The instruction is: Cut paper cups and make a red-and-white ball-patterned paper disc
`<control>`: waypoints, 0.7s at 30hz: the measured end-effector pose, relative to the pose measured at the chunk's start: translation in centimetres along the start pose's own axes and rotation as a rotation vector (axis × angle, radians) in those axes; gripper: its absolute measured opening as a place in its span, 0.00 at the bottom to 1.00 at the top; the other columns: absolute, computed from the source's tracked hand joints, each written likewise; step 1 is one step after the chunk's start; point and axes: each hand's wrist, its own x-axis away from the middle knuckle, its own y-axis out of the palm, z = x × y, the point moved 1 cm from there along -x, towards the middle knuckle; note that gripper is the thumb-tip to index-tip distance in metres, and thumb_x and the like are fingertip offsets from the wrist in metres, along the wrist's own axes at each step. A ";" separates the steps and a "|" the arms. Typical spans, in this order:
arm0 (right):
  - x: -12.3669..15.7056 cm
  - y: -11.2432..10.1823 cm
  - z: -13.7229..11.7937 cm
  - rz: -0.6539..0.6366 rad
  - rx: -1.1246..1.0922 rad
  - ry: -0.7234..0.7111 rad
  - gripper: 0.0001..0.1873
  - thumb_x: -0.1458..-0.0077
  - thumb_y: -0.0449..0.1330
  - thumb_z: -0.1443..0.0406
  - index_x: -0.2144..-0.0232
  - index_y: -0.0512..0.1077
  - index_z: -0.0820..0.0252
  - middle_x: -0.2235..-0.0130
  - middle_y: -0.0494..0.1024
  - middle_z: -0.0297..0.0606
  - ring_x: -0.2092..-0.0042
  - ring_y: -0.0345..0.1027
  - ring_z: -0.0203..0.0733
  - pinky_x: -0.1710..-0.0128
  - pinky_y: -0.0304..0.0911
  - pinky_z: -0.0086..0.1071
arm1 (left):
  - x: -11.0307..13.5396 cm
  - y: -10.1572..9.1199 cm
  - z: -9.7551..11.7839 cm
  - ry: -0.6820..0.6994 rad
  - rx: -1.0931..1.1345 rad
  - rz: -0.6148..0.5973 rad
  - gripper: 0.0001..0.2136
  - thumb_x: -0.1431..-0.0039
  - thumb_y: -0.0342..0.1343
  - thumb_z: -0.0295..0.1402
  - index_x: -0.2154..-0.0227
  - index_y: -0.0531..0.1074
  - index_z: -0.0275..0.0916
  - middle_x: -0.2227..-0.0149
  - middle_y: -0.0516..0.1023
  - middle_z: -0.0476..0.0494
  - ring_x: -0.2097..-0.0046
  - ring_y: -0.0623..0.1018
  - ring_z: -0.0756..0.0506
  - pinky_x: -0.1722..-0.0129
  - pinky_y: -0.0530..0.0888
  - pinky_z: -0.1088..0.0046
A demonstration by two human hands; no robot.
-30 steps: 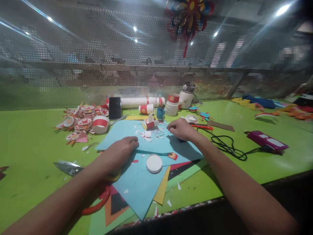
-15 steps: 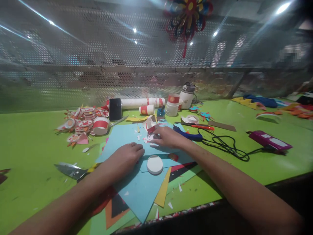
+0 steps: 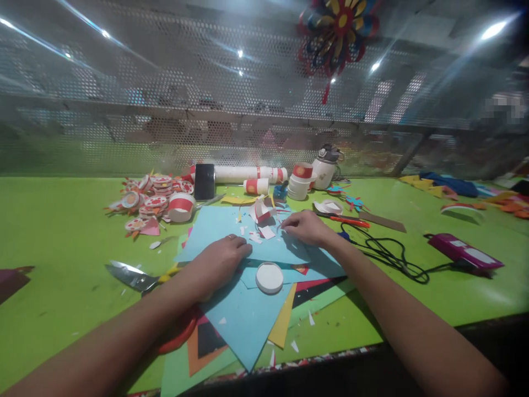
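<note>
My left hand (image 3: 223, 258) lies palm down on a light blue paper sheet (image 3: 243, 314), fingers together and resting flat, a ring on one finger. My right hand (image 3: 305, 226) sits further right on the same sheet, fingers curled with the tips pinched close to white paper scraps (image 3: 264, 232); what they pinch is too small to see. A cut-up red and white paper cup (image 3: 262, 211) stands just beyond the scraps. A white round lid (image 3: 269, 277) lies between my forearms. Scissors (image 3: 130, 275) with red handles lie under my left forearm.
On the green table (image 3: 61, 248) are a pile of red and white discs (image 3: 151, 199), a paper cup (image 3: 181, 207), stacked cups (image 3: 300, 184), a white bottle (image 3: 324, 168), a black cable (image 3: 388, 253), a magenta device (image 3: 463, 251) and an orange-handled tool (image 3: 350, 221). A perforated screen stands behind.
My right hand reached left to the cut cup, then drew back right to the scraps. My left hand stayed pressed on the blue sheet. The camera shifted slightly.
</note>
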 end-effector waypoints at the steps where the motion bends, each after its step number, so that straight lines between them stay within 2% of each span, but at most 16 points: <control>1: 0.3 -0.5 0.2 -0.017 -0.017 -0.001 0.14 0.50 0.53 0.71 0.67 0.79 0.65 0.68 0.81 0.38 0.69 0.71 0.37 0.71 0.62 0.25 | 0.0 0.0 0.0 0.004 -0.018 -0.009 0.15 0.47 0.47 0.20 0.59 0.70 0.37 0.58 0.74 0.39 0.52 0.71 0.41 0.55 0.69 0.65; 3: 0.7 -1.1 0.2 -0.042 -0.033 -0.024 0.14 0.50 0.53 0.71 0.68 0.79 0.65 0.68 0.81 0.37 0.70 0.71 0.36 0.72 0.62 0.25 | -0.1 0.0 -0.1 0.017 -0.052 -0.026 0.16 0.47 0.46 0.19 0.58 0.70 0.37 0.57 0.74 0.39 0.51 0.70 0.40 0.55 0.69 0.64; 5: 0.8 -1.0 -0.4 -0.045 -0.020 -0.073 0.14 0.49 0.53 0.71 0.68 0.79 0.63 0.65 0.81 0.38 0.67 0.71 0.37 0.69 0.63 0.26 | -0.1 0.1 -0.1 0.025 -0.061 -0.030 0.17 0.48 0.47 0.19 0.58 0.70 0.37 0.57 0.74 0.39 0.51 0.70 0.40 0.55 0.69 0.64; 9: 0.3 0.9 -2.4 -0.065 0.070 -0.204 0.11 0.46 0.54 0.69 0.66 0.78 0.60 0.61 0.78 0.40 0.60 0.69 0.41 0.60 0.60 0.31 | -0.1 0.2 0.0 0.026 -0.059 -0.029 0.17 0.49 0.47 0.18 0.58 0.71 0.37 0.57 0.75 0.38 0.52 0.70 0.40 0.55 0.70 0.62; 12: -0.5 2.1 -2.9 -0.096 0.172 -0.258 0.11 0.44 0.53 0.69 0.68 0.76 0.63 0.60 0.77 0.45 0.57 0.67 0.44 0.57 0.58 0.32 | -0.2 0.4 -0.1 0.024 -0.054 -0.018 0.17 0.49 0.47 0.19 0.58 0.72 0.37 0.58 0.75 0.38 0.52 0.70 0.40 0.54 0.70 0.61; 16: -0.6 2.0 -1.7 -0.067 0.310 -0.196 0.13 0.45 0.51 0.72 0.74 0.75 0.68 0.64 0.75 0.53 0.61 0.67 0.48 0.64 0.58 0.34 | -0.2 0.5 -0.2 0.035 -0.064 -0.017 0.17 0.49 0.47 0.18 0.58 0.72 0.37 0.58 0.75 0.38 0.53 0.70 0.40 0.55 0.70 0.62; 18: -0.2 1.7 -1.1 -0.047 0.348 -0.173 0.13 0.46 0.52 0.72 0.76 0.76 0.68 0.67 0.75 0.52 0.63 0.67 0.48 0.67 0.57 0.33 | -0.2 0.4 -0.1 0.040 -0.069 -0.017 0.17 0.49 0.47 0.19 0.58 0.72 0.37 0.57 0.74 0.38 0.53 0.70 0.40 0.55 0.70 0.62; 21: 0.3 1.7 -1.4 -0.027 0.355 -0.200 0.13 0.44 0.52 0.70 0.73 0.77 0.65 0.67 0.76 0.48 0.62 0.67 0.46 0.66 0.57 0.32 | -0.2 0.3 -0.1 0.040 -0.071 -0.022 0.16 0.48 0.46 0.19 0.58 0.71 0.36 0.57 0.74 0.38 0.53 0.70 0.40 0.56 0.69 0.63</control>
